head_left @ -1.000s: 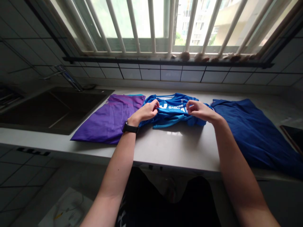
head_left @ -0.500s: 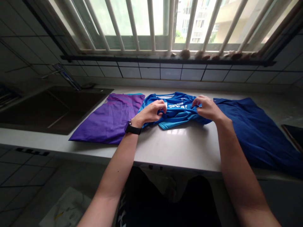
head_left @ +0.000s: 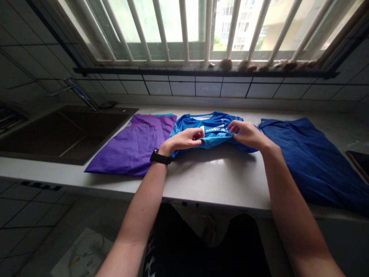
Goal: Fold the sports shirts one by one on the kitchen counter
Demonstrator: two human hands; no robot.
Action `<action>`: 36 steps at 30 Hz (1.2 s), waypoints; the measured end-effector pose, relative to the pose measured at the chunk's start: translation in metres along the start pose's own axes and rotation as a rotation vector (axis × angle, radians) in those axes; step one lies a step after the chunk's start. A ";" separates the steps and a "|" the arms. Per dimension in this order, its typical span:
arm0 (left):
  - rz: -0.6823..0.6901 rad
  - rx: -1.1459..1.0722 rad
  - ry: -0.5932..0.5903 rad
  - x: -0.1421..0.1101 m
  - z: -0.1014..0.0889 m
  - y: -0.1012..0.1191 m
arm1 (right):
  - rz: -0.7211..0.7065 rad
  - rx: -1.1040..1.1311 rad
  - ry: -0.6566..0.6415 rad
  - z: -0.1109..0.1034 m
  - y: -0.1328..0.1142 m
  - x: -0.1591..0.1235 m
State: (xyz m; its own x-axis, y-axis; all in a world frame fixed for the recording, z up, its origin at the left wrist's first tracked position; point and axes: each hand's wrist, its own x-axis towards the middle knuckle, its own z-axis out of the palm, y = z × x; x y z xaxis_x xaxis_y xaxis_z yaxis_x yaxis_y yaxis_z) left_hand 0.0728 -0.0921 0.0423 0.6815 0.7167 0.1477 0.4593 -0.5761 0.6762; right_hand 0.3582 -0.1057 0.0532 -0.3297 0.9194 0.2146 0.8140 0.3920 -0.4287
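A bright blue short-sleeved sports shirt (head_left: 215, 130) is laid on a pale stone countertop (head_left: 219, 181), near the counter's back edge and between two other garments. White lettering reading "MARATHON" is partly visible across its front, and its lower part is gathered into folds, with a lighter blue layer showing. The fabric is held by both hands from either side. The left hand (head_left: 181, 140), around whose wrist a black wristband watch (head_left: 159, 157) is worn, is closed in a narrow pinch on the shirt, and the right hand (head_left: 248, 134) is pinching a fold in the same narrow way. A short stretch of gathered shirt is left between them. A flat-laid purple garment (head_left: 135, 144) is placed just beside the left hand, and a flat-laid navy blue shirt (head_left: 305, 161) is spread to the right, just beside the bright blue shirt. Farther left, a dark rectangular sink (head_left: 57, 161) is set into the counter, with a metal faucet (head_left: 77, 90) behind it. A dark flat object (head_left: 359, 163) is partly seen at the right edge of the counter. Above the tiled wall (head_left: 207, 88), a window with white vertical bars (head_left: 184, 30) is seen, with small brown lumps (head_left: 226, 64) along its ledge.
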 end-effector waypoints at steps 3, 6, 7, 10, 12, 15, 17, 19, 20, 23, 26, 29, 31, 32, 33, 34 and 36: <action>0.035 -0.120 0.213 -0.001 -0.005 0.007 | 0.029 0.130 0.206 -0.016 0.001 -0.003; 0.068 -0.223 0.407 -0.001 -0.008 0.008 | 0.031 0.309 0.280 -0.026 0.003 -0.007; 0.074 -0.270 0.440 -0.002 -0.008 0.008 | 0.029 0.383 0.277 -0.028 0.002 -0.009; 0.082 -0.427 0.498 -0.007 -0.009 0.011 | 0.039 0.583 0.260 -0.036 -0.003 -0.015; 0.089 -0.506 0.499 -0.012 -0.012 0.015 | 0.074 0.664 0.255 -0.040 -0.006 -0.019; 0.061 -0.553 0.294 -0.021 -0.017 0.021 | 0.134 0.624 0.064 -0.042 -0.004 -0.020; 0.015 -0.532 0.024 -0.023 -0.020 0.023 | 0.154 0.476 -0.146 -0.038 0.000 -0.018; -0.031 -0.495 -0.235 -0.024 -0.021 0.022 | 0.166 0.320 -0.285 -0.034 0.005 -0.015; -0.045 -0.484 -0.333 -0.023 -0.021 0.021 | 0.164 0.266 -0.325 -0.032 0.006 -0.014; -0.052 -0.507 -0.484 -0.019 -0.016 0.019 | 0.102 0.208 -0.437 -0.029 0.006 -0.014; -0.047 -0.523 -0.524 -0.016 -0.012 0.018 | 0.043 0.181 -0.583 -0.028 0.005 -0.014; -0.064 -0.457 -0.560 -0.014 -0.010 0.017 | 0.070 0.145 -0.729 -0.026 0.003 -0.013; -0.081 -0.384 -0.587 -0.013 -0.008 0.014 | 0.062 0.202 -0.731 -0.029 0.000 -0.014; -0.082 -0.348 -0.597 -0.011 -0.007 0.013 | 0.046 0.259 -0.689 -0.032 -0.002 -0.015; -0.076 -0.317 -0.603 -0.010 -0.006 0.010 | 0.030 0.331 -0.625 -0.037 -0.004 -0.016; -0.061 -0.293 -0.606 -0.009 -0.005 0.008 | 0.022 0.409 -0.550 -0.042 -0.005 -0.019; -0.021 -0.276 -0.600 -0.007 -0.003 0.005 | 0.044 0.576 -0.409 -0.052 -0.005 -0.027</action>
State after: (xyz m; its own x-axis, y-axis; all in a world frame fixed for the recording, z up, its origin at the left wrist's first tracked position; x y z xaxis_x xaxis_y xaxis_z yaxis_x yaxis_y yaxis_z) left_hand 0.0686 -0.0991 0.0471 0.9100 0.3374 -0.2408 0.3669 -0.3853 0.8467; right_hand 0.3878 -0.1343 0.0952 -0.5474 0.8293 -0.1122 0.4857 0.2057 -0.8496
